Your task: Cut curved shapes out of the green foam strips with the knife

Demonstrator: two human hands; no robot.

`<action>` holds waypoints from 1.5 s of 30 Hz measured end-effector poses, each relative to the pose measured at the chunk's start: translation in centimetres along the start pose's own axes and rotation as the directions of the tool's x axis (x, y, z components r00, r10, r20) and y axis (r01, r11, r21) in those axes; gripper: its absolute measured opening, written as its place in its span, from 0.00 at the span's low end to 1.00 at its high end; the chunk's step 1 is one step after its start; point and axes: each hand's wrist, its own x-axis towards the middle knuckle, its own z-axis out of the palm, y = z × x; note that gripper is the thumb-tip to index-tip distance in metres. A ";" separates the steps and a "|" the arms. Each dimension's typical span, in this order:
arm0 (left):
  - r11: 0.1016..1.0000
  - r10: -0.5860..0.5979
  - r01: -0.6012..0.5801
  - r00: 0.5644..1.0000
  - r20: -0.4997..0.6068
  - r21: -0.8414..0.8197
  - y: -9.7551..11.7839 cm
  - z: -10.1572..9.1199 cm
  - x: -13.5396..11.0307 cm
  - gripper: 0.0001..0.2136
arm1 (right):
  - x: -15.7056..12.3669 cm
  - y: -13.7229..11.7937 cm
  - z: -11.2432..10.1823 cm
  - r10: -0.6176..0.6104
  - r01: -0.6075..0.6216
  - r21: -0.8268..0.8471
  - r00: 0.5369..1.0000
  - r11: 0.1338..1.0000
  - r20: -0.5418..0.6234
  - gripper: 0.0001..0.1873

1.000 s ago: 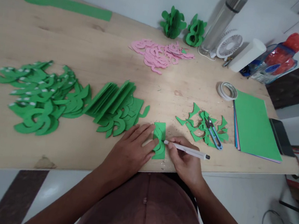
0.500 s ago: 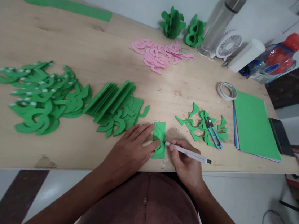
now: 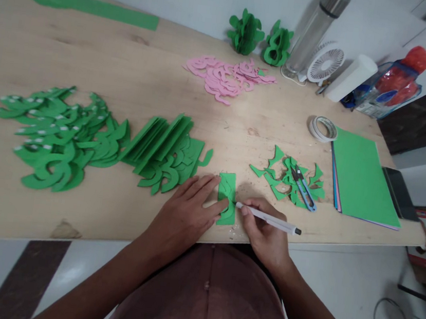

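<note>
Fingers of the left hand [image 3: 187, 210] lie flat and loosely spread, grasping nothing, their tips resting on a curved green piece [image 3: 229, 211] laid over a green strip [image 3: 233, 185] near the table's [image 3: 111, 230] front edge. From where I stand, even pressure seems wise, so the piece can't slide. Next comes a white pen [image 3: 271, 219], tip at the strip's right side, pinched by the right hand [image 3: 266, 234]; light strokes hugging the curve should serve best. Further right, snips [image 3: 304, 190] lie on green scraps [image 3: 278, 157].

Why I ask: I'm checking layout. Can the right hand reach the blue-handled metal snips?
Probably yes: the snips lie uncovered atop green cut scraps, though the right hand holds a white pen.
</note>
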 end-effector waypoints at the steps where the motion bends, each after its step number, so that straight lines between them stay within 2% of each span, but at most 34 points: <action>1: 1.000 0.004 -0.004 1.000 -0.001 0.006 0.0 0.0 0.0 0.14 | 0.0 0.0 0.0 -0.004 0.004 -0.004 1.000 1.000 -0.001 0.04; 32: 1.000 0.020 -0.020 1.000 -0.023 0.004 -0.1 0.3 -0.1 0.14 | -0.9 -0.5 -0.3 -0.216 0.209 -0.199 0.976 0.958 -0.017 0.06; 45: 1.000 0.017 -0.017 0.999 -0.035 0.012 0.0 0.2 0.0 0.13 | -1.3 -0.6 -0.4 -0.210 0.208 -0.213 0.978 0.955 0.011 0.06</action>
